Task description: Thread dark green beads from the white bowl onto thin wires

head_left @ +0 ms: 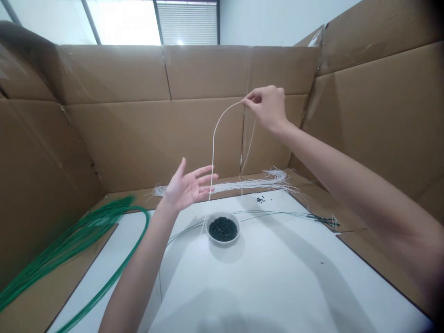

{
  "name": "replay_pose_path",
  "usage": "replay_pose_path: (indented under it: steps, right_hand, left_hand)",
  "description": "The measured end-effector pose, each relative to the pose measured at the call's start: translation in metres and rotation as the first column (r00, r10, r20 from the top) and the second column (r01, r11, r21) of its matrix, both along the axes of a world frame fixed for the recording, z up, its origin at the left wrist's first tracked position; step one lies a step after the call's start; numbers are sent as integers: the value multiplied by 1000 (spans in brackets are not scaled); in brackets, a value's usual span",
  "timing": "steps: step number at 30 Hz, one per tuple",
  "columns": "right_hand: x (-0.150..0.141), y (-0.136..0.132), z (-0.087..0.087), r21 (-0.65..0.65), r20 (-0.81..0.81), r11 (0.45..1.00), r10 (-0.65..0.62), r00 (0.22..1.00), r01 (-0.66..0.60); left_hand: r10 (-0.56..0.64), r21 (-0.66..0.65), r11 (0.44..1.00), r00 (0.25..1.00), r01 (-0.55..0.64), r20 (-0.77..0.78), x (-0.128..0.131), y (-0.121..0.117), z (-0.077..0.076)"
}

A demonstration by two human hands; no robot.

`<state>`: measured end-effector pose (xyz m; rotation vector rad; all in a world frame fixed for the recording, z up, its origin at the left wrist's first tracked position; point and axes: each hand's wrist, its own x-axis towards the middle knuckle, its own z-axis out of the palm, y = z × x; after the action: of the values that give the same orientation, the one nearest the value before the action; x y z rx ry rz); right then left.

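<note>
The dark granules (223,229) in the white bowl (224,243) are too small to identify; green wires (81,226) blur at left.

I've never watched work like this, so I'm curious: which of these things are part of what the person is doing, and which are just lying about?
In use:
- right hand, pinching a thin white strand
- open left hand, beside that strand

Lying about:
- loose bundle of thin white strands
- round white bowl of small black granules
- long green strands
- brown cardboard walls
</note>
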<state>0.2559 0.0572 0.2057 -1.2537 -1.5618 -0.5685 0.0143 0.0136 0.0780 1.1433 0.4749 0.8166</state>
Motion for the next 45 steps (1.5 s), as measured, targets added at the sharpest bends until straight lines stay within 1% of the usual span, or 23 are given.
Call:
replay_pose_path:
  steps: [2,4,7,9,10,13,17,18,20,23,25,26,29,30,32,35,37,39,40,41,42,43,45]
  right_hand:
    - [-1,6,-11,-10,19,1000,29,999,-29]
    - [-3,11,-22,-29,37,999,26,999,-25]
    - [-4,18,-33,-91,52,996,4,999,1]
    - [-1,23,-39,-138,40,990,-11,999,17]
    - [1,27,-41,-165,30,986,-13,999,17]
    - [16,37,-52,-262,6,965,22,1000,-20]
    - [43,47,-79,-362,-7,932,38,999,-38]
    - [50,48,-87,-412,-1,911,24,1000,-22]
    - [64,49,-105,-546,18,837,-27,999,33]
    - [84,49,-132,-609,13,792,-53,998,50]
    - [95,48,-148,-633,-6,772,-78,997,57]
    - [98,47,-155,-641,-18,765,-86,996,54]
    - [99,46,-171,-653,-78,757,-86,993,14]
    - [97,45,-175,-650,-105,760,-78,991,-10]
    - [87,40,-179,-635,-169,769,-45,985,-74]
    - [67,24,-182,-608,-274,763,58,960,-219]
    - [53,10,-181,-621,-346,707,142,928,-340]
    - [40,-3,-179,-644,-404,628,205,891,-437]
    - [35,-9,-177,-654,-446,572,237,863,-495]
    - [29,-15,-175,-645,-557,447,281,782,-620]
    - [25,-19,-173,-612,-639,363,296,710,-703]
    - [21,-23,-171,-591,-690,302,290,663,-748]
    - [16,-28,-167,-559,-750,239,261,607,-794]
  left_hand:
    - [-88,-59,994,996,89,13,-21,-27,-2]
    - [-100,-93,991,995,100,5,-33,-48,-2]
    - [27,-91,995,1000,-27,-4,-39,-63,0]
    - [146,-117,984,985,-135,95,-44,-65,3]
    - [206,-143,973,962,-182,181,-48,-65,5]
    - [338,-171,941,845,-293,415,-74,-59,12]
    - [468,-163,852,583,-498,664,-130,-46,16]
    - [493,-185,834,551,-520,673,-146,-44,16]
    - [563,-224,766,460,-602,687,-174,-40,13]
    - [659,-291,648,326,-704,678,-209,-39,7]
    - [687,-319,597,263,-737,678,-225,-41,3]
    - [691,-328,586,246,-741,680,-231,-43,1]
    - [717,-341,529,194,-777,669,-242,-45,-2]
    - [732,-343,495,171,-798,659,-243,-45,-2]
    - [776,-345,396,109,-851,621,-243,-42,-4]
    - [854,-315,172,-18,-933,520,-241,-34,-7]
    - [893,-240,53,-62,-969,445,-240,-28,-12]
    - [927,-145,-13,-66,-989,368,-238,-24,-17]
    - [941,-94,-21,-52,-995,333,-237,-22,-20]
    - [952,-49,-22,-36,-999,304,-237,-21,-22]
    - [958,-9,-16,-18,-1000,286,-237,-20,-25]
    - [961,24,-3,4,-1000,275,-237,-19,-27]
    - [960,66,37,54,-997,275,-237,-16,-31]
